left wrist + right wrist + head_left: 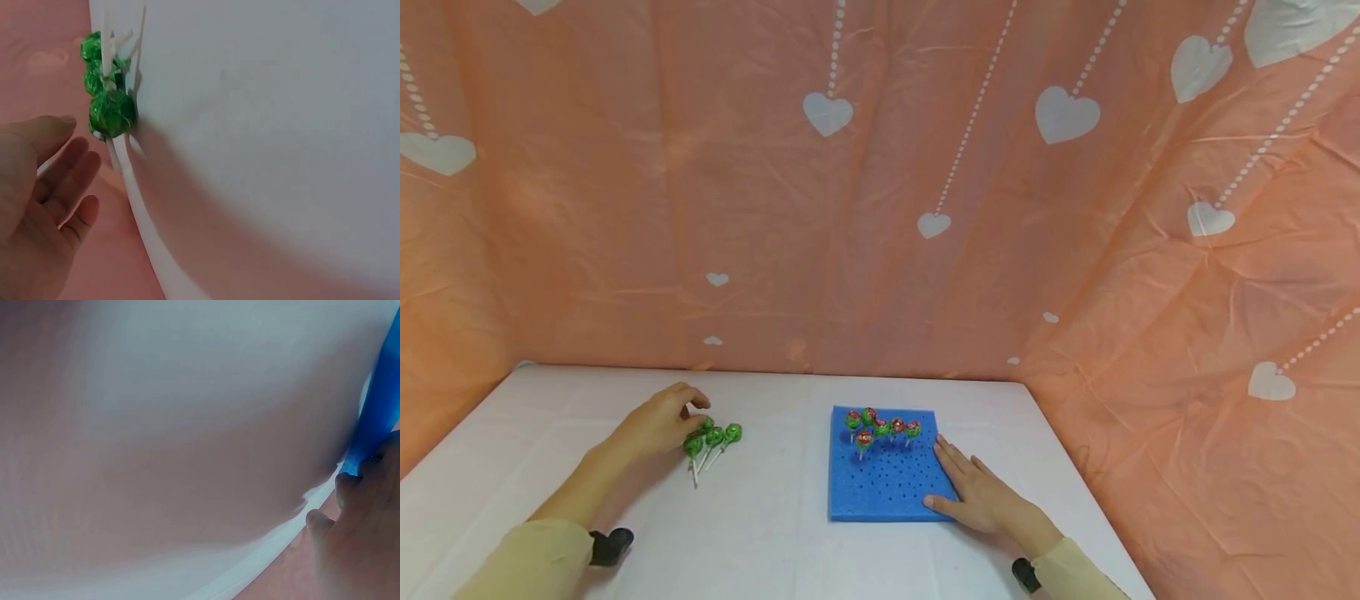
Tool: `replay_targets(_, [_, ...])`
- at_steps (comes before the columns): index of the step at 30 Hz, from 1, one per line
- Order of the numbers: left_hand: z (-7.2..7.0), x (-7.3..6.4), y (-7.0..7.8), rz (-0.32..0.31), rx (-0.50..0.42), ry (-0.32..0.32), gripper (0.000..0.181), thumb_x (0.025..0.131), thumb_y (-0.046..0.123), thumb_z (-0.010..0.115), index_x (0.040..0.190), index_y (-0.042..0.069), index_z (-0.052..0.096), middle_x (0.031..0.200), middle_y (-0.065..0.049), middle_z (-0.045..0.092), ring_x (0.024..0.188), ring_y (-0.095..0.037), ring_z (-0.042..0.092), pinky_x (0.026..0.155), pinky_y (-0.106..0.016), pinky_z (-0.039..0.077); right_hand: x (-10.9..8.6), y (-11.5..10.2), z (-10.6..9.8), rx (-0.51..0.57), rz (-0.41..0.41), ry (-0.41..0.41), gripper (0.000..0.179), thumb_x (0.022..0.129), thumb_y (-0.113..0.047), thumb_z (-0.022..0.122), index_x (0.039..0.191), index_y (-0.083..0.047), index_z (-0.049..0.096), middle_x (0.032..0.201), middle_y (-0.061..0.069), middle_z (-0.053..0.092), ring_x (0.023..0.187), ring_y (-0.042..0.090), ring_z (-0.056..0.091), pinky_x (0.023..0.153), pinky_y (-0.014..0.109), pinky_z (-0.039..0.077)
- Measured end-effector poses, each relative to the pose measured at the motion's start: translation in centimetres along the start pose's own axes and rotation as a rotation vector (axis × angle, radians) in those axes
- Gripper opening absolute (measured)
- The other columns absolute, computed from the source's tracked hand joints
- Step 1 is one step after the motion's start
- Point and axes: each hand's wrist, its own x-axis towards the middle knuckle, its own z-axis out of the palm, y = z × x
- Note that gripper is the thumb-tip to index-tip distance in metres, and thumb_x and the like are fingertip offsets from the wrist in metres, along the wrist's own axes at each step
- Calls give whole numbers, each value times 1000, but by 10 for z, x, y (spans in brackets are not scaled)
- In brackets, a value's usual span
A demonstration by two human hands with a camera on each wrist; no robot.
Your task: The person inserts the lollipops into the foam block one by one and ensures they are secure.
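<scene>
Several green-wrapped lollipops [732,432] lie bunched on the left of the table, their white sticks pointing toward the near side. My left hand [658,423] is right beside this bunch, thumb and fingers loosely bent. The left wrist view shows a gap between that hand's thumb and the nearest lollipop [112,114], and nothing in its grasp. My right hand [981,493] rests at the right edge of a blue foam block [891,492], fingers straight and spread. Several green and red lollipops [865,438] stand upright in the block's far half.
Small dark holes dot the top of the foam block. A white cloth covers the table [760,533], and an orange curtain [760,208] with white hearts hangs behind it and along the sides. A dark device is strapped at each wrist.
</scene>
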Motion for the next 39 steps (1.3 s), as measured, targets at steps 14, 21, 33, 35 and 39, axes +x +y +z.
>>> replay_targets(14, [3,7,-11,47,-22,-121,14,95,8,65,104,-1,71,98,-12,69,85,-20,64,71,-34,54,1,2,1,5,4,-7,94,96,-73,42,163,-13,14,172,2,10,158,28,17,126,58,20])
replay_targets(21, [2,7,-11,59,-45,-133,15,95,5,63,105,-3,70,99,-14,71,85,-21,66,71,-33,55,1,1,0,7,5,-7,95,95,-73,43,163,-12,14,172,2,10,158,28,17,126,58,20])
replay_targets(33, [0,7,-7,-3,-87,-178,19,92,5,65,109,-4,69,99,-12,68,86,-19,63,69,-26,53,0,1,1,18,-6,-11,94,96,-72,43,163,-13,13,172,2,9,158,28,17,126,59,20])
replay_targets(35, [0,6,-6,-11,-92,-178,19,92,5,66,109,-3,68,99,-11,66,86,-18,62,67,-24,52,0,1,0,16,-6,-14,94,96,-72,43,163,-13,13,172,2,9,158,28,17,126,59,20])
replay_targets(39, [1,4,-6,-14,-98,-155,20,92,5,67,110,-3,69,100,-11,64,86,-18,60,64,-22,51,0,0,-1,14,-6,-17,94,96,-73,42,163,-13,13,172,2,9,158,28,17,126,59,19])
